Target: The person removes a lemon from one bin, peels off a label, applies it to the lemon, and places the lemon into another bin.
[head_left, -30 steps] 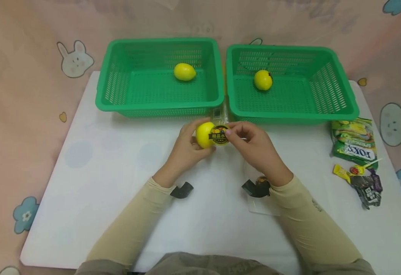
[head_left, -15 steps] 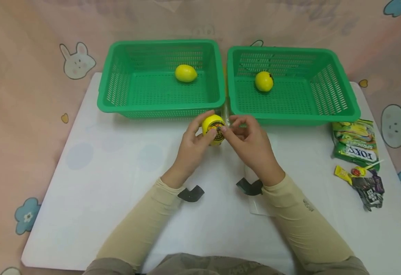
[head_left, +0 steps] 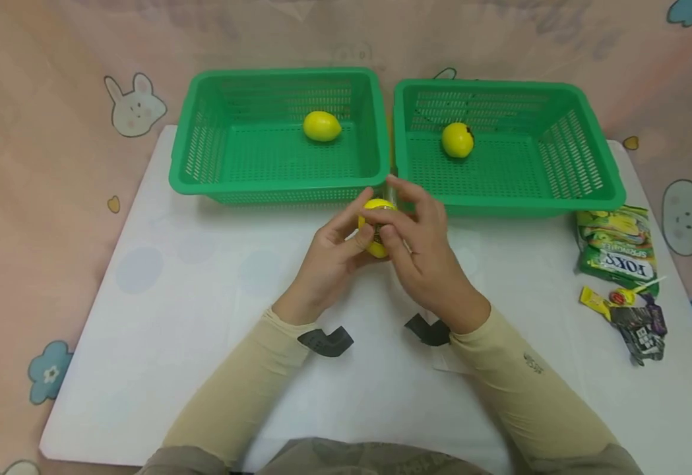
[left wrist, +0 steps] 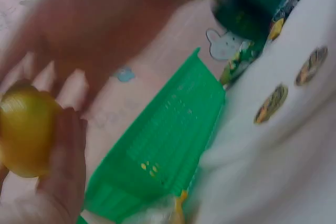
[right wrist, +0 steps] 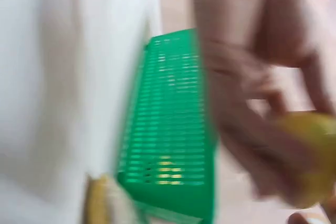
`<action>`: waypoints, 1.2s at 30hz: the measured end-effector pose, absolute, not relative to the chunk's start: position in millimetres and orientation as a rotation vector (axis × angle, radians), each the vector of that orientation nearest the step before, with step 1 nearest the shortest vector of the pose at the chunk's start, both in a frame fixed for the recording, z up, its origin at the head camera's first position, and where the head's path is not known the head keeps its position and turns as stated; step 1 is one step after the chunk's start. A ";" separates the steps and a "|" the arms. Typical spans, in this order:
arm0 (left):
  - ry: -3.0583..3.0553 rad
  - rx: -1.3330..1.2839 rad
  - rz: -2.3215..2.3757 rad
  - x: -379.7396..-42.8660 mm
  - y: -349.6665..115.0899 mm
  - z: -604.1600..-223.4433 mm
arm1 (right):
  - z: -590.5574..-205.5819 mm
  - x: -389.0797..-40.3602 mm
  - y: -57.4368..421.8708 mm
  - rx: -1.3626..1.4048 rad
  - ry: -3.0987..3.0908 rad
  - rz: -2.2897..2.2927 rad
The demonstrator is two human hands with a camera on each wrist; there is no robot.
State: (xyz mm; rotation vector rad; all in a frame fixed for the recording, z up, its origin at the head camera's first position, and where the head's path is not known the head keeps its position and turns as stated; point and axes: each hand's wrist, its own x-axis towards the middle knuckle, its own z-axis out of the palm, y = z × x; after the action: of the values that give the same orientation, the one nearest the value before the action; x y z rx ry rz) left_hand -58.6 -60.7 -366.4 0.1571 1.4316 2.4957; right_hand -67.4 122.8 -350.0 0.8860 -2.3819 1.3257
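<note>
A yellow lemon (head_left: 377, 250) is held in my left hand (head_left: 324, 267), in front of the gap between the baskets. The thumb lies on its near side and the fingers wrap behind. A round dark label (head_left: 378, 232) on the fruit is mostly covered by fingers. My right hand (head_left: 431, 247) presses on the lemon with its thumb and a straight index finger, the other fingers extended. In the left wrist view, the lemon (left wrist: 29, 129) sits among blurred fingers. The right wrist view has the lemon (right wrist: 317, 129) partly behind my right fingers.
Two green baskets (head_left: 280, 186) stand side by side at the back. A lemon (head_left: 322, 126) lies in the left one; a yellow fruit (head_left: 457, 140) with a dark mark lies in the right. A candy bag (head_left: 619, 247) and wrapped sweets (head_left: 636, 323) lie right. Oval labels (left wrist: 271, 103) lie on the table.
The round label has gone from my right fingertips onto the lemon. My right hand has moved left over the fruit and now presses it. The baskets' contents are unchanged.
</note>
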 end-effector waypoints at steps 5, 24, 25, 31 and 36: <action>1.395 0.158 2.511 -55.7 -54.0 -370.2 | -369.2 -71.9 115.3 0.881 -2.419 1.076; 1.644 0.203 2.435 -54.6 -39.8 -377.5 | -387.6 -71.7 112.8 0.705 -2.465 0.971; 1.698 0.233 2.418 -54.8 -38.7 -377.1 | -387.7 -71.8 113.4 0.696 -2.474 0.970; 1.814 0.255 2.427 -55.6 -35.5 -377.3 | -383.4 -72.3 115.4 0.687 -2.517 0.981; 1.814 0.204 2.498 -58.4 -37.9 -384.6 | -376.2 -74.5 128.3 0.626 -2.668 0.957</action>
State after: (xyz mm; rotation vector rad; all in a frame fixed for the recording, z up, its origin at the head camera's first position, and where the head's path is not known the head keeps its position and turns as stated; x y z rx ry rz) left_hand -58.4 -37.9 -384.6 0.2038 1.8145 2.4979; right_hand -74.5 128.3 -376.2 0.6262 -2.6684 0.9572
